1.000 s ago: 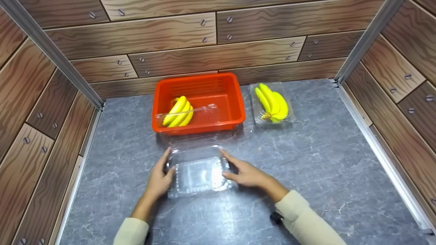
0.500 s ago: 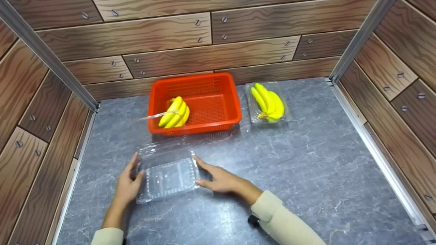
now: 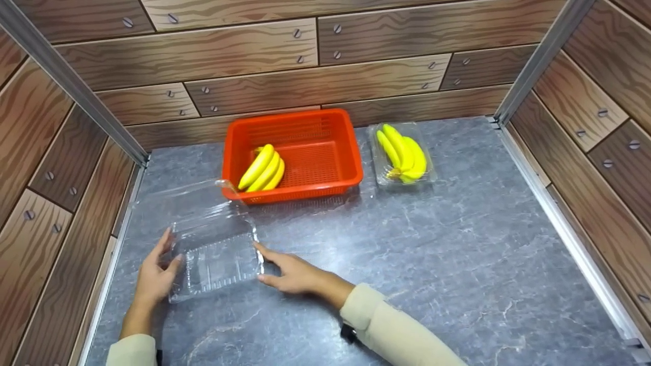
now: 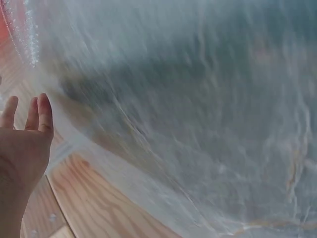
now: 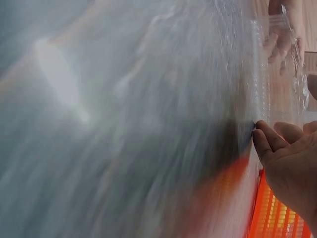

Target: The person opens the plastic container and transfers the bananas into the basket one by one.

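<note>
My left hand [image 3: 152, 279] and right hand [image 3: 296, 273] clamped on opposite sides of open clear clamshell [image 3: 218, 267], no fruit inside; beyond grip, loose banana bunch [image 3: 263, 170] in red basket [image 3: 305, 192]; farther right, boxed banana bunch [image 3: 407, 157]; half done, I judge, loose bunch left.

You've got your L hand [image 3: 154, 279] + R hand [image 3: 295, 273], so 2 hands, w/ 2 sleeves: 1 L sleeve [image 3: 131, 351], 1 R sleeve [image 3: 402, 325]. Clear plastic: 2 pcs, i.e. 1 hinged container [image 3: 218, 264] btwn your hands, 1 banana pack [image 3: 430, 175]. Baskets: 1 red basket [image 3: 295, 192]. Banana bunches: 2, i.e. 1 basket bunch [image 3: 262, 169] (3 bananas visible to you), 1 packed bunch [image 3: 403, 152] (at least 3). You've 1 tabletop [image 3: 457, 254], plus 3 wood-look walls: back wall [image 3: 244, 51], L wall [image 3: 66, 168], R wall [image 3: 600, 132].
</note>
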The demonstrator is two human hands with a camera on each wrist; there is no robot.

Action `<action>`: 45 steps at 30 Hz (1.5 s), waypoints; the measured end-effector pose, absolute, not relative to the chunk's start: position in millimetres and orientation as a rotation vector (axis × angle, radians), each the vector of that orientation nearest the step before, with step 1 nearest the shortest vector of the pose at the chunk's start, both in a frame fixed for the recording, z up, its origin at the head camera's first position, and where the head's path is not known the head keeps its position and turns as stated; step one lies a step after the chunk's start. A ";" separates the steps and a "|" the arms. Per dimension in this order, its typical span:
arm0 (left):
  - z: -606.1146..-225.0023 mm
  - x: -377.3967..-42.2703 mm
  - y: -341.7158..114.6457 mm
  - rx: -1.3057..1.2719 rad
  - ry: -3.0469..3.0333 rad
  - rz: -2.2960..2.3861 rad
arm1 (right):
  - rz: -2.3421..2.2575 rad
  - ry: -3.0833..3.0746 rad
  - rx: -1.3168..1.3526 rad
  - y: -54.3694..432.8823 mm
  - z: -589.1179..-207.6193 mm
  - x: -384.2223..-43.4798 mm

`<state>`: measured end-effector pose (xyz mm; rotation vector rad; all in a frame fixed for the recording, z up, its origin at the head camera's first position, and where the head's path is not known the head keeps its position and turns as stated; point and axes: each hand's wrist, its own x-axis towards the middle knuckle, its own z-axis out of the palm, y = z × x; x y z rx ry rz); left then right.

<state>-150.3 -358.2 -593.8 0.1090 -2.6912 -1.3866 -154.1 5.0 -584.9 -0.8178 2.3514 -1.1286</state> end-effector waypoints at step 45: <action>-591.4 -147.4 -393.8 0.213 -2.816 -1.422 | -1.093 2.311 -0.817 -32.0 -582.3 -165.4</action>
